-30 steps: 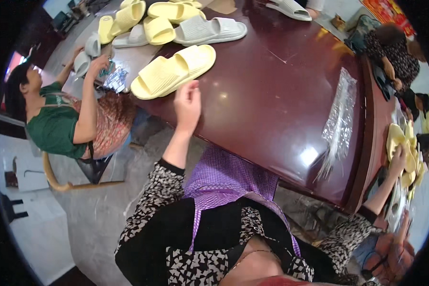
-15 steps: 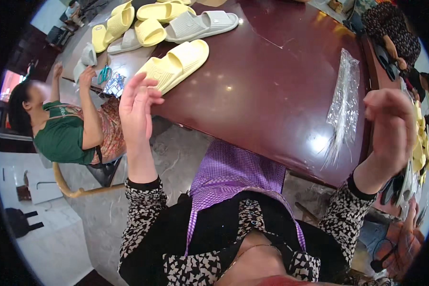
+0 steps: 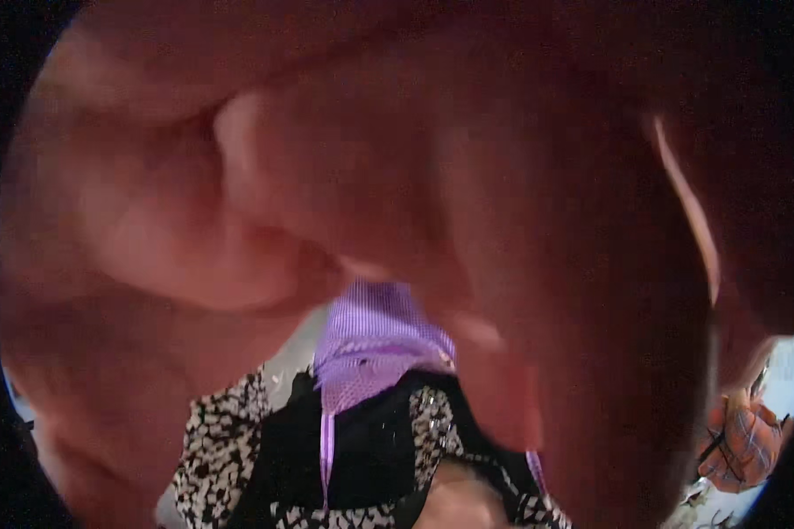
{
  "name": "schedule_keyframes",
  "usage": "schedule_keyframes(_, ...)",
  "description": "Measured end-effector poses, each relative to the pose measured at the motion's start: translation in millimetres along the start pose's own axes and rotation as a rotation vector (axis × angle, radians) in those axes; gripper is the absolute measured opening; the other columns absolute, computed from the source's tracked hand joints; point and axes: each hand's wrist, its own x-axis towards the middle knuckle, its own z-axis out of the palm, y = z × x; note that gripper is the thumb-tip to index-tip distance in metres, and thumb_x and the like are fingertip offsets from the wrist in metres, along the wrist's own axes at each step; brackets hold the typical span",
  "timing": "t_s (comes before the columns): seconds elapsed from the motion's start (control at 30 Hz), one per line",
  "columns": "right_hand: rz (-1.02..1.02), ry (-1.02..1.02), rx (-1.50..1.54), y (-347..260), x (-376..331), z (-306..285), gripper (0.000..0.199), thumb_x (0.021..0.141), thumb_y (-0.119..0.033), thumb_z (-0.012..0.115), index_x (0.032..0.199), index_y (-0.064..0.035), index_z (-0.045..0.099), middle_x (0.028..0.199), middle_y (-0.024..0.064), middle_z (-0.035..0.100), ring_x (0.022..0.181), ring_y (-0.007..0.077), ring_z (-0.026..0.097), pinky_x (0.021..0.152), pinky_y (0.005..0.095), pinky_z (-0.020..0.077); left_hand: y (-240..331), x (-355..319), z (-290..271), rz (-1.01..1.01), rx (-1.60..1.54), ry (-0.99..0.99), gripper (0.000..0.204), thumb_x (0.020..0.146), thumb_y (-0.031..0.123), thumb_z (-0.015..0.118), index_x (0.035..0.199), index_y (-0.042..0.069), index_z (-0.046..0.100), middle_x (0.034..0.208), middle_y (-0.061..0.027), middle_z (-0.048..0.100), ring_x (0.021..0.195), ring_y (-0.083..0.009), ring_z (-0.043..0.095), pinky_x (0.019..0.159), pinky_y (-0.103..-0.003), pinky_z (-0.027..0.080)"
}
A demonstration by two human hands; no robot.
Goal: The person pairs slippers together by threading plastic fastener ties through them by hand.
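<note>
Both hands are raised right up to the head view and fill most of it, dark and blurred. My left hand [image 3: 150, 212] covers the left side, its fingers curving in toward the middle. Across the middle and right lies my right hand [image 3: 556, 264], with its fingers too close to make out clearly. Whether either hand grips anything cannot be seen. Below them a purple checked apron [image 3: 375, 326] hangs over my black top with patterned sleeves [image 3: 220, 441].
Orange checked cloth [image 3: 741, 445] shows at the lower right rim. A strip of grey floor [image 3: 295, 353] is visible beside the apron. The tabletop and the slippers are hidden behind my hands.
Both hands have come up from beside the table toward the head view. They now block the table, the yellow and grey slippers, the plastic bag and the co-worker in green.
</note>
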Motion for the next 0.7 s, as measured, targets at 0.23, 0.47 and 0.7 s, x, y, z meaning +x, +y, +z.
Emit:
schedule_keyframes(0.23,-0.219,0.388,-0.282,-8,-30,-2,0.023,0.094,-0.018,0.040,0.095,-0.0018,0.057,0.077,0.0038,0.053,0.066,0.0136,0.050,0.070,0.0316,0.0414,1,37,16,0.190,0.106,-0.108,0.054,0.088,0.028,0.052,0.129,0.001,0.029,0.109,-0.0265,0.052,0.081,-0.0264,0.060,0.075,-0.035,0.048)
schedule_keyframes(0.47,-0.412,0.687,-0.425,-4,-53,12,0.019,0.092,-0.017,0.044,0.092,-0.0027,0.057,0.075,0.0031,0.053,0.067,0.0143,0.051,0.071,0.0315,0.0414,10,50,34,0.235,0.197,-0.133,0.047,0.087,0.024,0.052,0.124,0.002,0.033,0.107,-0.0238,0.054,0.082,-0.0252,0.059,0.077,-0.034,0.047)
schedule_keyframes(0.7,-0.630,0.970,-0.567,-4,-51,29,0.015,0.090,-0.015,0.047,0.088,-0.0035,0.057,0.073,0.0023,0.054,0.069,0.0151,0.052,0.072,0.0313,0.0413,29,54,34,0.285,0.311,-0.144,0.040,0.085,0.021,0.052,0.118,0.003,0.037,0.105,-0.0211,0.055,0.084,-0.0240,0.058,0.079,-0.034,0.046)
